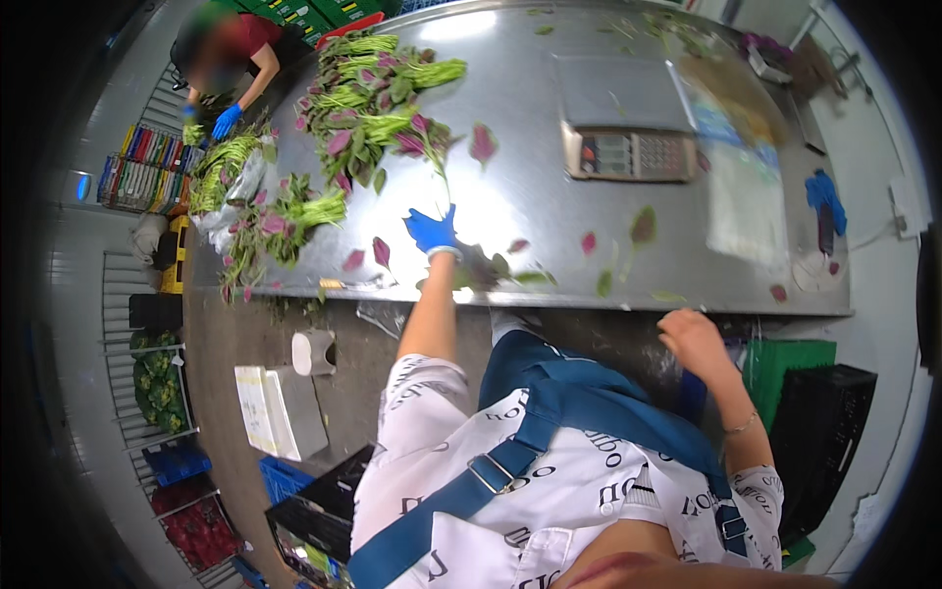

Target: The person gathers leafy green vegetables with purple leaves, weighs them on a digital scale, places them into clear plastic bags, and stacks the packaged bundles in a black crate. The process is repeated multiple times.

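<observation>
My left hand (432,230), in a blue glove, is over the steel table with its thumb spread from the fingers. The thin stem of a purple-and-green leafy sprig (439,168) meets the thumb tip; whether I grip it cannot be made out. Bunches of leafy greens, likely red amaranth (360,110), lie just beyond, with pale stems pointing right. Another bunch (298,213) lies to the left. Loose leaves (482,269) are scattered by my wrist. My bare right hand (689,337) hangs by the table's near edge, fingers loosely bent, nothing visible in it.
A weighing scale (629,154) stands on the steel table (515,88); clear plastic bags (747,199) and a blue glove (826,199) lie rightward. A co-worker in blue gloves (227,121) handles greens at far left. A white foam box (283,412) and stool (314,352) stand on the floor.
</observation>
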A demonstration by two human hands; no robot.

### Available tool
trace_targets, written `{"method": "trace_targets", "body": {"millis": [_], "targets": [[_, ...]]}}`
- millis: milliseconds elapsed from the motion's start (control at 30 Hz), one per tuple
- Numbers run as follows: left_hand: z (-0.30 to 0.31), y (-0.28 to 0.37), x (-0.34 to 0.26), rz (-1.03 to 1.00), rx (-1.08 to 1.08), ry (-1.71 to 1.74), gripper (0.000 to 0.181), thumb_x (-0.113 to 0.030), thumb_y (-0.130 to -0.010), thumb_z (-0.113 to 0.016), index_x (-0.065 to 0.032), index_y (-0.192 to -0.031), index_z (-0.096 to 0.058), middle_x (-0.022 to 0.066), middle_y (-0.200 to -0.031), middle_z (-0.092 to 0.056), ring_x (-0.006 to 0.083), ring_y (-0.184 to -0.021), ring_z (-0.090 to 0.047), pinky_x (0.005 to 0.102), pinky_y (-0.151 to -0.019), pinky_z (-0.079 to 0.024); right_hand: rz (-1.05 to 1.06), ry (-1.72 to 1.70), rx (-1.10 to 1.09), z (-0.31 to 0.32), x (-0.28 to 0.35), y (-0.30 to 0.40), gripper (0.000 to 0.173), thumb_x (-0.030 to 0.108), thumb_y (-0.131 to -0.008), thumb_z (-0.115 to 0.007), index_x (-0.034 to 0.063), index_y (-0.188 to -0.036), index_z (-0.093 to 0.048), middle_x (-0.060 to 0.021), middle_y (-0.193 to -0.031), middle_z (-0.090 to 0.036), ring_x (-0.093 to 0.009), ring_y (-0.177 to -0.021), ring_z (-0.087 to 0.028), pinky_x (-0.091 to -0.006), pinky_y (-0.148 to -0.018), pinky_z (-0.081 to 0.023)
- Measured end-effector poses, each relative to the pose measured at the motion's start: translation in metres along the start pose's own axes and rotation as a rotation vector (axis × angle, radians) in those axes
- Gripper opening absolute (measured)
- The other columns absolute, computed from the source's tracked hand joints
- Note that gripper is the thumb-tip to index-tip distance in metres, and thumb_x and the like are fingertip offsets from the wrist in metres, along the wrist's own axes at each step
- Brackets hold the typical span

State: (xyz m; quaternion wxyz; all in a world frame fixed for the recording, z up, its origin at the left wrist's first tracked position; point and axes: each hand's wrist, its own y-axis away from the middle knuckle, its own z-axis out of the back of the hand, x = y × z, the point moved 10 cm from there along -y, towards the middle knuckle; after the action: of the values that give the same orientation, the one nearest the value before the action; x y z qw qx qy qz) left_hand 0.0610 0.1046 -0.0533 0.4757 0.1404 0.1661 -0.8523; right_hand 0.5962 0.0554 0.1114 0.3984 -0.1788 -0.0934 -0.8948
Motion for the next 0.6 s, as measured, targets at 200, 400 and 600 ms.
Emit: {"method": "trace_targets", "body": {"millis": [200, 400, 600], "targets": [[-0.084, -0.033, -0.046, -0.333, 0.348, -0.086, 0.026, -0.027, -0.081, -0.060, -0.0045, -0.094, -0.060, 0.0164, -0.101, -0.057, 0.0346, -0.094, -0.058, 0.0459, -0.079, -0.048, 0.153, -0.033, 0.283, -0.113, 0.083, -0.204, 0.015, 0.018, -0.082, -0.065, 0.0072, -0.091, -0.060, -0.0091, -0.092, -0.063, -0.031, -0.092, -0.059, -0.0442, -0.081, -0.048], [-0.119, -0.065, -0.001, 0.078, 0.915, 0.684, 0.013, -0.017, -0.094, -0.051, -0.0042, -0.097, -0.049, 0.0134, -0.089, -0.062, 0.0276, -0.082, -0.063, 0.0409, -0.071, -0.051, 0.170, -0.161, 0.376, -0.113, 0.097, -0.396, 0.014, 0.017, -0.084, -0.061, 0.0086, -0.096, -0.060, -0.0111, -0.100, -0.063, -0.032, -0.097, -0.059, -0.0433, -0.084, -0.048], [0.047, -0.154, -0.002, 0.235, 0.535, 1.430, 0.030, -0.011, -0.097, -0.049, -0.0027, -0.126, -0.044, 0.0016, -0.078, -0.049, 0.0093, -0.068, -0.044, 0.0227, -0.064, -0.038, 0.020, -0.076, -0.099, -0.053, 0.016, -0.636, 0.056, 0.020, -0.081, -0.070, 0.0029, -0.130, -0.051, -0.0187, -0.127, -0.055, -0.035, -0.120, -0.049, -0.0439, -0.103, -0.040]]}}
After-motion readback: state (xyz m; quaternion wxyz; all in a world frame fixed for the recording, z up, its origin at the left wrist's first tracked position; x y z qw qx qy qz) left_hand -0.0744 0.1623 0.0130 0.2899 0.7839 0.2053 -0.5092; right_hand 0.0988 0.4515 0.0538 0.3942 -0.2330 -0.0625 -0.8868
